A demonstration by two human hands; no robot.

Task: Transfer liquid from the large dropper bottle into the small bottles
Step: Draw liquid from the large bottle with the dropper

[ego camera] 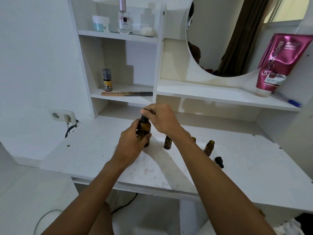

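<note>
A large amber dropper bottle [145, 131] stands upright on the white desk [237, 160]. My left hand [131, 141] wraps around its body. Above it, my right hand [160, 117] is closed on the bottle's black dropper cap [144, 118]. To the right stand three small amber bottles: one [167, 142] just beside the large bottle, one [194, 139] mostly hidden behind my right forearm, and one [208, 148] open at the top. A small black dropper cap [219, 161] lies on the desk near the rightmost bottle.
A shelf unit rises behind the desk with a comb [127, 93], a yellow spray bottle [107, 80], a jar and a perfume bottle. A round mirror [237, 36] and pink tube [277, 63] sit at right. A wall socket [62, 116] with plugged cable is at left.
</note>
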